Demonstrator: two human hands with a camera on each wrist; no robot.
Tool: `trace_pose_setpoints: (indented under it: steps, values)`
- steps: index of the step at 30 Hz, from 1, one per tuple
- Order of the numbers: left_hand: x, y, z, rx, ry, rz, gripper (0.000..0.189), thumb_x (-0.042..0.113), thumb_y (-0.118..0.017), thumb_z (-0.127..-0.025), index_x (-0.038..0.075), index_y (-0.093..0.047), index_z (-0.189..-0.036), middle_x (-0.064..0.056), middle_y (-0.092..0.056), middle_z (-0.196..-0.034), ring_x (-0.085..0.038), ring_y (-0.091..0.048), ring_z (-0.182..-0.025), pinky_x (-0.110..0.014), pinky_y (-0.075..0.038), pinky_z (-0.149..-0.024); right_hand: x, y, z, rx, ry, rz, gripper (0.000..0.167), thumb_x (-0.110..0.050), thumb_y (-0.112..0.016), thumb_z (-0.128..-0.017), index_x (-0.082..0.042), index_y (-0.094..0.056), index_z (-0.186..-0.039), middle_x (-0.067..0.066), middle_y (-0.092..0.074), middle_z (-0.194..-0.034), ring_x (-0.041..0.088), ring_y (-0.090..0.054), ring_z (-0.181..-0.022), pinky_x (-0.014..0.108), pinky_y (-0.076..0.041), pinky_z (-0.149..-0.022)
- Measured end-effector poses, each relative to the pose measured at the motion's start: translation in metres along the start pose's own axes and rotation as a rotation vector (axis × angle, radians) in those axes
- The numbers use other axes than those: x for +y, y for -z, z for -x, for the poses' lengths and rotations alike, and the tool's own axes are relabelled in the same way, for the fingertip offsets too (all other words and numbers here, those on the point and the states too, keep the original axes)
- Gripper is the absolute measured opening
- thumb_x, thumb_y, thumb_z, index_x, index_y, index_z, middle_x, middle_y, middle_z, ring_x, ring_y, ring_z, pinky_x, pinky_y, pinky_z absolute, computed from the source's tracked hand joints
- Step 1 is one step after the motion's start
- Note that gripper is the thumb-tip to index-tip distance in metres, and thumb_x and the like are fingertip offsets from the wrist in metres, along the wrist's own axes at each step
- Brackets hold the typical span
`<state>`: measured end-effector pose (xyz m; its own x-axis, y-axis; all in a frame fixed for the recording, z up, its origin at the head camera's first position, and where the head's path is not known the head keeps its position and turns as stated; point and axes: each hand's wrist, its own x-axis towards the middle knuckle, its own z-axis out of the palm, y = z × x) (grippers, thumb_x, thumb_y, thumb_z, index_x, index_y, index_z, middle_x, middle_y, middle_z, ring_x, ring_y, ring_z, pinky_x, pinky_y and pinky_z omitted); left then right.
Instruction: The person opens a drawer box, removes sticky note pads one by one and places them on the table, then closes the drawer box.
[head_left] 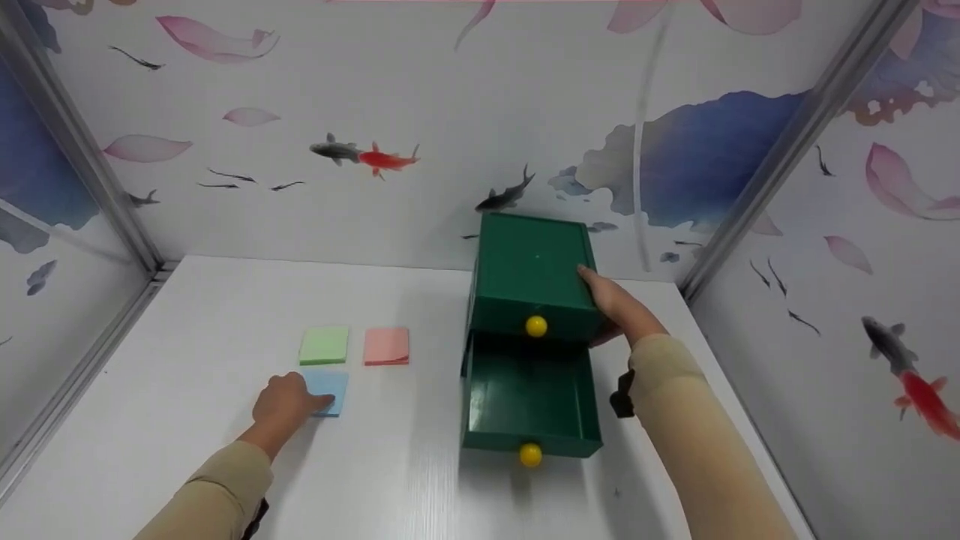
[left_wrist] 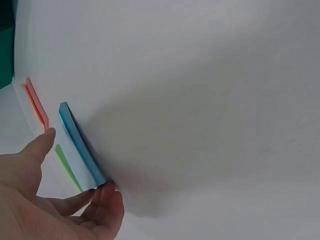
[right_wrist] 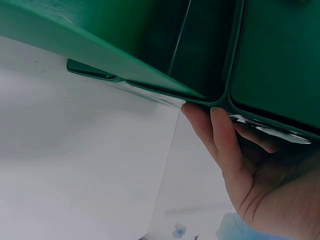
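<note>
Left hand: here it is, left of centre low in the frame, the left hand (head_left: 285,401), thumb spread from the fingers, fingertips at the blue pad's edge; whether the thumb touches, I can't tell.
Green pad: just above the blue one, the green pad (head_left: 324,345) lies flat on the counter (head_left: 375,472).
Blue pad: partly under that hand, the blue pad (head_left: 334,382).
Red pad: right of the green, the red pad (head_left: 386,346).
Cabinet: centre right, the green cabinet (head_left: 532,259), lower drawer (head_left: 529,442) pulled out, yellow knobs (head_left: 536,326) on both fronts.
Right hand: and the right hand (head_left: 611,300), thumb on the cabinet's top edge, fingers pressed along its right side.
</note>
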<state>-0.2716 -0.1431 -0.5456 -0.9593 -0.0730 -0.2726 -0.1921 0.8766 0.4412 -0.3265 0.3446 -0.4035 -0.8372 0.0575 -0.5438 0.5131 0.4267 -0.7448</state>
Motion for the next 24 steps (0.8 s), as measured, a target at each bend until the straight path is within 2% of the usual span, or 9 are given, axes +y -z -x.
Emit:
trace_pose_setpoints:
  steps: [4,8,13,20,24]
  values:
    - [0.005,-0.005,0.000,0.012,0.029,-0.044,0.067,0.041,-0.079,-0.079,-0.018,-0.056,-0.104,-0.026,-0.052,-0.091,-0.033,-0.052,-0.079,-0.044,-0.049,-0.064,0.001,-0.001,0.000,-0.001,-0.006,0.011,0.092,-0.070,-0.026,-0.094,-0.002,-0.010,-0.155,0.034,-0.041,-0.136,0.046,-0.059,-0.106,0.051,-0.055,-0.077]
    - [0.011,-0.008,0.000,0.013,0.026,-0.065,0.073,0.041,-0.081,-0.076,-0.020,-0.054,-0.105,-0.029,-0.050,-0.095,-0.037,-0.053,-0.084,-0.050,-0.050,-0.069,0.000,0.000,0.000,0.007,-0.003,0.016,0.092,-0.070,-0.026,-0.094,-0.002,-0.010,-0.155,0.033,-0.041,-0.136,0.045,-0.060,-0.104,0.051,-0.055,-0.077]
    - [0.015,-0.007,0.001,0.001,0.026,-0.076,0.070,0.036,-0.080,-0.079,-0.021,-0.054,-0.107,-0.028,-0.049,-0.094,-0.034,-0.053,-0.082,-0.051,-0.050,-0.073,-0.001,0.000,0.000,0.002,0.003,0.011,0.092,-0.070,-0.025,-0.095,-0.002,-0.009,-0.155,0.033,-0.040,-0.137,0.045,-0.059,-0.106,0.050,-0.055,-0.075]
    - [0.014,-0.005,-0.002,0.029,-0.025,-0.107,0.057,0.035,-0.075,-0.081,-0.018,-0.060,-0.097,-0.027,-0.050,-0.091,-0.034,-0.055,-0.077,-0.050,-0.051,-0.067,-0.001,0.001,-0.001,0.012,-0.004,-0.034,0.093,-0.070,-0.029,-0.093,-0.002,-0.013,-0.154,0.034,-0.039,-0.136,0.048,-0.054,-0.111,0.052,-0.055,-0.074]
    - [0.012,-0.006,-0.004,0.034,-0.026,-0.098,0.060,0.036,-0.075,-0.082,-0.019,-0.059,-0.099,-0.027,-0.049,-0.090,-0.035,-0.055,-0.078,-0.051,-0.051,-0.068,0.000,0.000,-0.001,0.010,-0.005,-0.024,0.093,-0.070,-0.028,-0.093,-0.003,-0.011,-0.155,0.034,-0.037,-0.138,0.049,-0.053,-0.113,0.052,-0.055,-0.074]
